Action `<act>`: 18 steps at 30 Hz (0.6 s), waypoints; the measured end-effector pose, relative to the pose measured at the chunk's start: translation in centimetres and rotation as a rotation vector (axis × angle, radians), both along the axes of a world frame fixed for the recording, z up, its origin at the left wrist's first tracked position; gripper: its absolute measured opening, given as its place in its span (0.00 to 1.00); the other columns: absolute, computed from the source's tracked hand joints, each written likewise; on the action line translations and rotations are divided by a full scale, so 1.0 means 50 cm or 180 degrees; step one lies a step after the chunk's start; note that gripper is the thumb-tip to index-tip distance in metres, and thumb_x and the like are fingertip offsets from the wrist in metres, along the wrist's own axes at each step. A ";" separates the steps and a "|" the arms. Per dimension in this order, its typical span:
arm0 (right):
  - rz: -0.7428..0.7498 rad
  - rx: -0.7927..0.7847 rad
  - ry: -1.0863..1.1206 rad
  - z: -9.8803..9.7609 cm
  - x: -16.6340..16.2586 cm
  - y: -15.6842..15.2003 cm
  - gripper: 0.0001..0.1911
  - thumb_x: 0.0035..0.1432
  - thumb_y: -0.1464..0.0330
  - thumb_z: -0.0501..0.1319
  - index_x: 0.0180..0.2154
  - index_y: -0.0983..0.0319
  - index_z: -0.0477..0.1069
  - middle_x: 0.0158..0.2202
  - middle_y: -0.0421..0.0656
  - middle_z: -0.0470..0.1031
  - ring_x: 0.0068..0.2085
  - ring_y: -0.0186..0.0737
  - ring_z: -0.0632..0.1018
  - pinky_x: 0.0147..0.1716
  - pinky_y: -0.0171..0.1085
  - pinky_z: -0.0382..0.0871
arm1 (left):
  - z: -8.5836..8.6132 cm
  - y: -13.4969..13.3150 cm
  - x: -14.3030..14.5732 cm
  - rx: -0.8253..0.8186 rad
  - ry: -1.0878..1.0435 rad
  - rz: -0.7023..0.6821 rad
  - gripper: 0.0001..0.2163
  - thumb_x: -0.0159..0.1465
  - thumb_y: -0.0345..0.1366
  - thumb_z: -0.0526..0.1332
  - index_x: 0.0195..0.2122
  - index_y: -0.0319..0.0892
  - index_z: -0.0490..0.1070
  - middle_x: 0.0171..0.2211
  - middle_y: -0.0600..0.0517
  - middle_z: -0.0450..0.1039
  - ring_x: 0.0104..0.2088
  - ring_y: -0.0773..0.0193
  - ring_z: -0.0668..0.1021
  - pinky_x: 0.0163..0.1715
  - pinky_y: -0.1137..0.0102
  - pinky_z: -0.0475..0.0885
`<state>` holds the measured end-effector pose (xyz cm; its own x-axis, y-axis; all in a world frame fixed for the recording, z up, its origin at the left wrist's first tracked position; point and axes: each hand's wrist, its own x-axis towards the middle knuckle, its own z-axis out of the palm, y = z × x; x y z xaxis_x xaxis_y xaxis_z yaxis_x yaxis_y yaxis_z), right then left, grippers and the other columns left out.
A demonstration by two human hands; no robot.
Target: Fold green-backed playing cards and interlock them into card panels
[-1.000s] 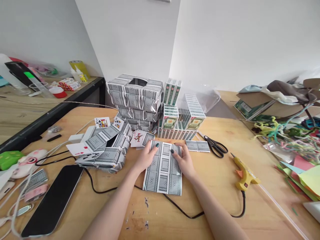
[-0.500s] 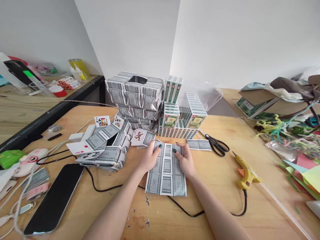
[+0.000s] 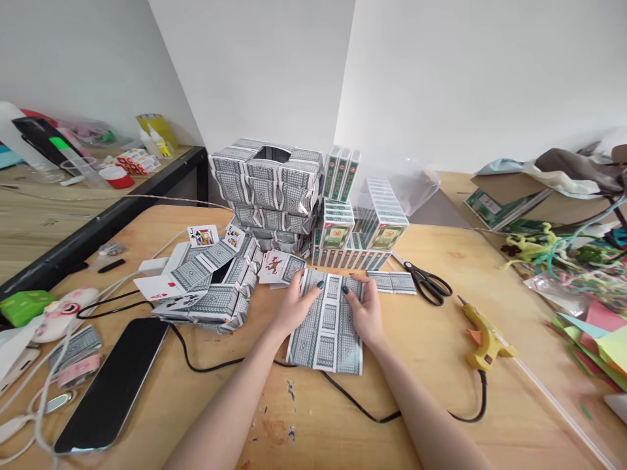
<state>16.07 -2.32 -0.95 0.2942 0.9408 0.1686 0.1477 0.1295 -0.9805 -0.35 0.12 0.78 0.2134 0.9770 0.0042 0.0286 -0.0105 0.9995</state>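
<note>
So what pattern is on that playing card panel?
The playing card panel has a small grey and white checked pattern; the head view shows it best.

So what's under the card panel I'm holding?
A black cord runs beneath the card panel: it disappears at the lower left corner and reappears below the bottom edge. The stretch between is covered, as are parts of your left hand and right hand.

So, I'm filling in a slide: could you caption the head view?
Left hand and right hand grip a panel of playing cards, black scissors and a yellow glue gun to the right.
</note>
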 end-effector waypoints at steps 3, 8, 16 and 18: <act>-0.0041 -0.0123 0.0487 0.009 0.006 0.001 0.25 0.51 0.60 0.60 0.50 0.56 0.58 0.41 0.44 0.71 0.41 0.44 0.74 0.41 0.43 0.68 | -0.001 0.002 -0.004 -0.0136 -0.0168 -0.0301 0.16 0.59 0.38 0.56 0.48 0.42 0.61 0.45 0.47 0.71 0.47 0.57 0.73 0.44 0.64 0.68; 0.0487 -0.0706 0.1148 0.027 0.001 -0.005 0.26 0.49 0.55 0.61 0.48 0.58 0.64 0.40 0.45 0.76 0.39 0.48 0.77 0.38 0.45 0.70 | -0.013 0.008 -0.003 0.0148 0.0126 0.0292 0.15 0.60 0.38 0.55 0.48 0.42 0.60 0.45 0.47 0.71 0.45 0.59 0.73 0.45 0.65 0.66; 0.0314 -0.0520 0.0904 0.025 -0.014 -0.013 0.21 0.50 0.58 0.60 0.45 0.60 0.67 0.46 0.46 0.74 0.46 0.49 0.74 0.46 0.47 0.67 | -0.005 -0.004 0.002 0.0277 0.0907 0.0508 0.09 0.63 0.37 0.49 0.44 0.43 0.58 0.40 0.49 0.70 0.40 0.61 0.73 0.39 0.68 0.67; 0.0260 -0.0406 0.0780 0.020 -0.016 -0.014 0.20 0.52 0.59 0.59 0.46 0.59 0.67 0.48 0.46 0.73 0.48 0.48 0.72 0.48 0.48 0.65 | -0.003 -0.005 0.004 0.0295 0.0938 0.0550 0.09 0.63 0.37 0.49 0.44 0.43 0.58 0.39 0.49 0.71 0.39 0.61 0.73 0.38 0.68 0.67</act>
